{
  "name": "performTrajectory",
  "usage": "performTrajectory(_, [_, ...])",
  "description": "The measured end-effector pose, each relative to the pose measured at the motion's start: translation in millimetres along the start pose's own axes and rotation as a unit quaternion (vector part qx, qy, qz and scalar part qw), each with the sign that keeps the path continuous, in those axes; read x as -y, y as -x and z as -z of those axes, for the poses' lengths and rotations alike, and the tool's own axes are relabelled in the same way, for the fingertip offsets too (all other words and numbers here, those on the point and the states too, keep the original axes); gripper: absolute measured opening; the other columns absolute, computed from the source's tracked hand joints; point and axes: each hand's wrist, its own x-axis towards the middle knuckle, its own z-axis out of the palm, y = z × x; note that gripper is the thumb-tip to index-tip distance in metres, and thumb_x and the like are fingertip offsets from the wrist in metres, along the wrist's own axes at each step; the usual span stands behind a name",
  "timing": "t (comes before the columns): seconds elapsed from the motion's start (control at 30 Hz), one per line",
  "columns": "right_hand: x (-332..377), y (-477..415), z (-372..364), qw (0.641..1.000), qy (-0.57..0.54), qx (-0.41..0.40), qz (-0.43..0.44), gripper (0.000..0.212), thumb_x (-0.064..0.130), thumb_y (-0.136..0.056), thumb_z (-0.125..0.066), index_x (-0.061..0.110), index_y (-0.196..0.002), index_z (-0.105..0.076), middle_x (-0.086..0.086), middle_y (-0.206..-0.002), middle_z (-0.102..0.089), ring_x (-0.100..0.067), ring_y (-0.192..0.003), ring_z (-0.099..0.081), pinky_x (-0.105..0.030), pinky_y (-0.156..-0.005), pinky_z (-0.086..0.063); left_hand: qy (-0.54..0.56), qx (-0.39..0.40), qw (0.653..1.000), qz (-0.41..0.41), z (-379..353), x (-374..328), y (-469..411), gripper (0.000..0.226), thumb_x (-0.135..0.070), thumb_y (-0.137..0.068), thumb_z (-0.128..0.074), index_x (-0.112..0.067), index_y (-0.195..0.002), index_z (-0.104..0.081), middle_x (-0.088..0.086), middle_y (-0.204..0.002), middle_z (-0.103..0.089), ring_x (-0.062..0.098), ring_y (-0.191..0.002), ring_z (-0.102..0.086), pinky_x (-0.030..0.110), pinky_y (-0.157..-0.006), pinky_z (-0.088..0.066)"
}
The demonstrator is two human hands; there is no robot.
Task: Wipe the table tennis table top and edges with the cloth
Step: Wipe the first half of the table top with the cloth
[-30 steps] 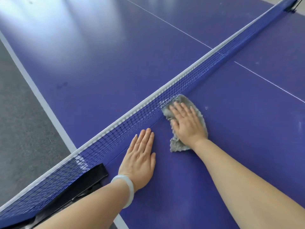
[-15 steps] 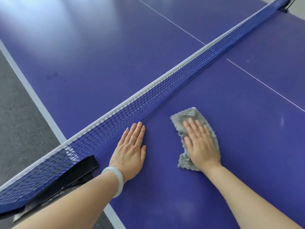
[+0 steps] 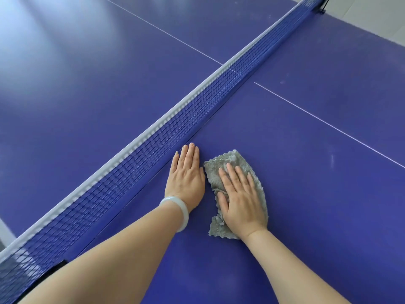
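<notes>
the right hand (image 3: 241, 200) pressed flat, fingers spread, on the grey cloth (image 3: 235, 163), whose long axis ran along the net (image 3: 197, 106). the left hand (image 3: 186, 174) lay flat just beside it, nearer the net, holding nothing. unwiped table (image 3: 328, 194) stretched to the right.

Blue mesh net (image 3: 175, 128) with a white top band runs diagonally from lower left to upper right, taut and upright. Black clamp (image 3: 324, 6) at its far end, black bracket (image 3: 55, 264) at the near end, mostly hidden. Pale bangle (image 3: 180, 210) just right of the net. Light floor (image 3: 372, 16) in the top right corner.
</notes>
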Motion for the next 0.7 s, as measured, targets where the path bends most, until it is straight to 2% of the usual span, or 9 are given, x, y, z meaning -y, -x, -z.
performTrajectory(0.17, [-39, -70, 15, 0.999, 0.013, 0.0, 0.037, 0.06, 0.042, -0.103, -0.026, 0.028, -0.159, -0.009, 0.007, -0.166, 0.0, -0.012, -0.153, 0.005, -0.038, -0.124, 0.002, -0.011, -0.001, 1.0, -0.001, -4, 0, 1, 0.062, -0.032, -0.101, -0.017, -0.014, -0.157, 0.002, -0.001, -0.164, 0.009, 0.009, -0.148, 0.018, 0.029, -0.118, 0.02])
performTrajectory(0.23, [-61, -112, 24, 1.0, 0.01, -0.013, -0.006, 0.059, 0.041, -0.104, -0.027, 0.027, -0.159, -0.009, 0.006, -0.167, -0.001, -0.013, -0.153, 0.004, -0.038, -0.124, 0.002, -0.012, -0.001, 1.0, 0.005, -5, -1, -1, 0.063, -0.033, -0.099, -0.015, -0.015, -0.157, 0.003, -0.003, -0.163, 0.013, 0.006, -0.145, 0.022, 0.029, -0.117, 0.021])
performTrajectory(0.33, [-74, -158, 32, 0.991, 0.008, -0.03, -0.133, 0.06, 0.041, -0.104, -0.022, 0.024, -0.159, -0.005, 0.001, -0.167, 0.003, -0.018, -0.153, 0.004, -0.042, -0.124, 0.002, -0.008, -0.006, 1.0, 0.006, -6, -2, -1, 0.063, -0.033, -0.099, -0.016, -0.016, -0.157, 0.003, -0.006, -0.16, 0.016, 0.006, -0.145, 0.023, 0.029, -0.117, 0.021])
performTrajectory(0.37, [-69, -163, 32, 0.989, 0.004, -0.036, -0.143, 0.06, 0.04, -0.104, -0.022, 0.022, -0.159, -0.006, 0.001, -0.167, 0.003, -0.02, -0.153, 0.004, -0.044, -0.124, 0.003, -0.007, -0.006, 1.0, 0.007, -6, -1, -2, 0.063, -0.032, -0.099, -0.017, -0.016, -0.157, 0.004, -0.006, -0.159, 0.018, 0.007, -0.144, 0.024, 0.029, -0.117, 0.021])
performTrajectory(0.43, [-52, -153, 24, 0.997, -0.006, -0.042, -0.068, 0.059, 0.038, -0.104, -0.025, 0.022, -0.159, -0.012, 0.001, -0.167, -0.001, -0.02, -0.154, 0.001, -0.045, -0.124, 0.003, -0.014, -0.001, 1.0, 0.006, -7, -1, -3, 0.064, -0.032, -0.098, -0.015, -0.015, -0.156, 0.007, -0.007, -0.156, 0.023, 0.007, -0.143, 0.027, 0.03, -0.117, 0.022])
performTrajectory(0.5, [-40, -128, 16, 0.996, -0.006, -0.022, 0.088, 0.059, 0.04, -0.102, -0.022, 0.023, -0.158, -0.021, 0.004, -0.166, -0.01, -0.018, -0.153, -0.006, -0.044, -0.124, -0.001, -0.031, 0.007, 1.0, 0.004, -6, -1, -4, 0.065, -0.034, -0.096, -0.006, -0.014, -0.155, 0.011, -0.005, -0.156, 0.027, 0.009, -0.143, 0.029, 0.031, -0.116, 0.023])
performTrajectory(0.57, [-48, -118, 19, 0.979, -0.005, 0.023, 0.203, 0.06, 0.043, -0.099, -0.019, 0.027, -0.156, -0.025, 0.008, -0.164, -0.016, -0.014, -0.152, -0.009, -0.042, -0.125, -0.004, -0.036, 0.015, 0.999, 0.007, -5, -2, -4, 0.067, -0.035, -0.092, 0.002, -0.014, -0.154, 0.014, -0.003, -0.157, 0.027, 0.011, -0.144, 0.029, 0.031, -0.116, 0.024])
performTrajectory(0.63, [-72, -145, 26, 0.979, 0.003, 0.017, 0.205, 0.056, 0.043, -0.101, -0.02, 0.03, -0.156, -0.025, 0.009, -0.163, -0.017, -0.013, -0.152, -0.011, -0.038, -0.125, -0.003, -0.036, 0.019, 0.999, 0.006, -5, -1, -5, 0.068, -0.035, -0.09, 0.005, -0.014, -0.153, 0.016, -0.002, -0.157, 0.028, 0.012, -0.144, 0.031, 0.032, -0.116, 0.024])
performTrajectory(0.7, [-89, -181, 37, 0.997, 0.005, -0.013, 0.075, 0.052, 0.04, -0.106, -0.021, 0.029, -0.157, -0.018, 0.007, -0.165, -0.012, -0.015, -0.153, -0.007, -0.037, -0.125, 0.0, -0.032, 0.022, 0.999, 0.004, -6, -2, -4, 0.068, -0.035, -0.089, 0.005, -0.014, -0.153, 0.017, -0.003, -0.156, 0.03, 0.011, -0.143, 0.033, 0.032, -0.116, 0.023])
